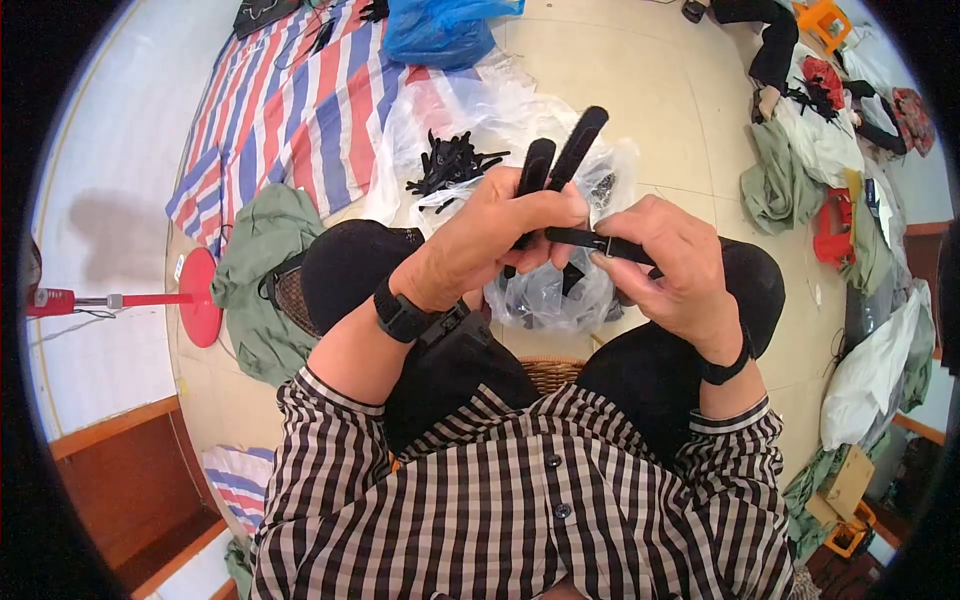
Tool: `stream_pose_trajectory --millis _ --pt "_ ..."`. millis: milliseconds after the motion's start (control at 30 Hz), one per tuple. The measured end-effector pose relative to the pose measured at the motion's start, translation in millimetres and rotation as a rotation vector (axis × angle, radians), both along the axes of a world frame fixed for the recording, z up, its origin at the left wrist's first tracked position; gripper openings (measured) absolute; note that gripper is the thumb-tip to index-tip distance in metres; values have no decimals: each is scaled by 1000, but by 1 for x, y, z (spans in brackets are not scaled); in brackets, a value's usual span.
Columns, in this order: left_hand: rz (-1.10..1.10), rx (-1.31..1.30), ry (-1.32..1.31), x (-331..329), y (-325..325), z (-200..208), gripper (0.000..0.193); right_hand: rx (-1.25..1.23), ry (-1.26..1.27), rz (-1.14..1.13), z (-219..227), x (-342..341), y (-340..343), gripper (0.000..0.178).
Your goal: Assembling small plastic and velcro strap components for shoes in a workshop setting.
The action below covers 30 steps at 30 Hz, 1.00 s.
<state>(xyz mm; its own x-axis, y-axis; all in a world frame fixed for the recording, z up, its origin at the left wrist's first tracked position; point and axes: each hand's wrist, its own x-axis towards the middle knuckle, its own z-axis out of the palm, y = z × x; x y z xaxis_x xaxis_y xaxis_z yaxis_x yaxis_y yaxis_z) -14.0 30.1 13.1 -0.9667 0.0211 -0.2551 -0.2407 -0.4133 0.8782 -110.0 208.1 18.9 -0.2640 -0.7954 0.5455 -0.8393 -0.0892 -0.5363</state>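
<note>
My left hand (490,225) is closed around black fabric straps. Two flat straps with rounded ends (578,148) stick up past its thumb. Another black strap (570,237) runs sideways from the left fingers into my right hand (668,255), which pinches it between thumb and fingers. A small shiny piece, perhaps a buckle, sits on this strap beside the right fingertips. Both hands are close together above my knees. Below them, a clear plastic bag (540,300) holds dark pieces. A pile of black straps (450,165) lies on clear plastic sheeting beyond my left hand.
Striped red, white and blue sheeting (300,130) covers the floor at far left, with a blue plastic bag (430,35) on it. Green cloth (260,280) and a red round stand (200,298) are at left. At far right, another person's leg (775,50) shows near cloth heaps.
</note>
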Motion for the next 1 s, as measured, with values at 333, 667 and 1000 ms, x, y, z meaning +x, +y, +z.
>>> stream_pose_trajectory --millis 333,667,1000 --pt "-107 -127 50 5 3 -3 18 35 -70 58 -1 -1 -1 30" --pt "-86 90 23 13 7 -5 16 64 -153 15 1 3 3 23" --pt "-121 244 10 19 8 10 16 -29 -656 -9 2 14 7 19"
